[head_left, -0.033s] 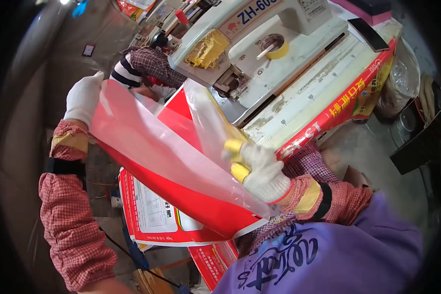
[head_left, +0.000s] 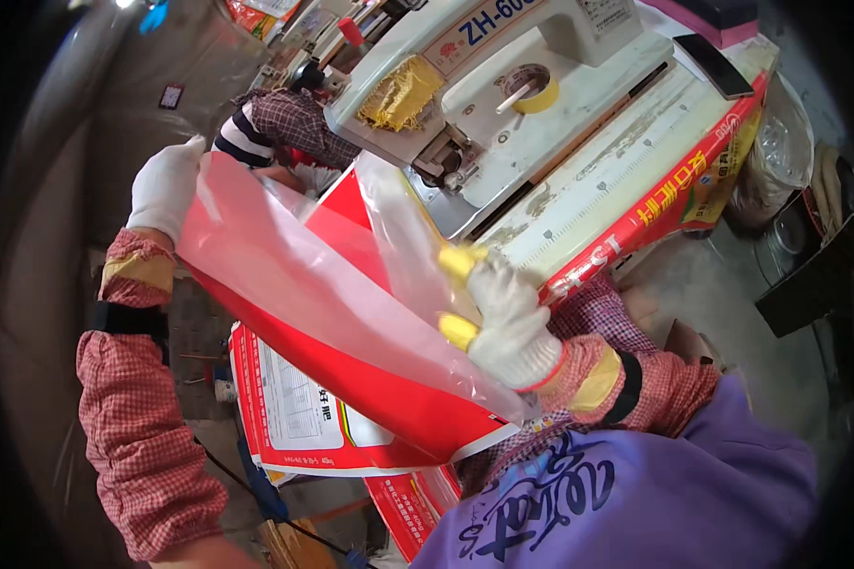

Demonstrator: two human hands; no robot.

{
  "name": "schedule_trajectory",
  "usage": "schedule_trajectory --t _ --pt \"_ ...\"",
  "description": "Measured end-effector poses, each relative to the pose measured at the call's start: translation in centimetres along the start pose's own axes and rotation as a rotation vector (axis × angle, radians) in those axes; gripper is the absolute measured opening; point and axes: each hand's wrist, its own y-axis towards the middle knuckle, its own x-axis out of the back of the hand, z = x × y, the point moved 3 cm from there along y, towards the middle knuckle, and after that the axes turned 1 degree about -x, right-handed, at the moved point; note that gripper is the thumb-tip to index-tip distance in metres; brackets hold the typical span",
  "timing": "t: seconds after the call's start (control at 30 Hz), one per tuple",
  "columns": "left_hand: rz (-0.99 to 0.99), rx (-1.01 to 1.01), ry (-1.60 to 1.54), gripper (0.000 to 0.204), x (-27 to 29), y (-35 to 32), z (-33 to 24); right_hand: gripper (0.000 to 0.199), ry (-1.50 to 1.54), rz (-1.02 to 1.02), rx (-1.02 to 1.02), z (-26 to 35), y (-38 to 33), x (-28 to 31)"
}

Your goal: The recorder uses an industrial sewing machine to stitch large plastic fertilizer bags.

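Two gloved hands [head_left: 164,194] [head_left: 512,327], one held bag [head_left: 337,308], one tape roll [head_left: 541,99]

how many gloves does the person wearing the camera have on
2. One, white, is on the left hand, at the upper-left edge of the red bag; the other, white with yellow tips, is on the right hand, toward the bag's right side.

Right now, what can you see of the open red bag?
The bag looks like thin plastic: red outside, pale pink inside, clear film along its far side. It hangs slanted, mouth gaping, before the sewing machine. The gloved left hand grips its upper-left corner; the right, blurred, is at the film, contact unclear.
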Motion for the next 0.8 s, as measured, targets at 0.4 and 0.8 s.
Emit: schedule_trajectory --t 0.4,0.8 --pt "0.005 -0.089 -0.045 0.032 -2.8 2.1 -3.5 0.050 0.119 0.475 -0.543 -1.6 0.4 -3.0" --pt "0.062 -0.225 -0.112 0.016 -10.0 9.6 0.4 0.032 -0.008 0.456 -0.163 0.6 2.8 -7.2"
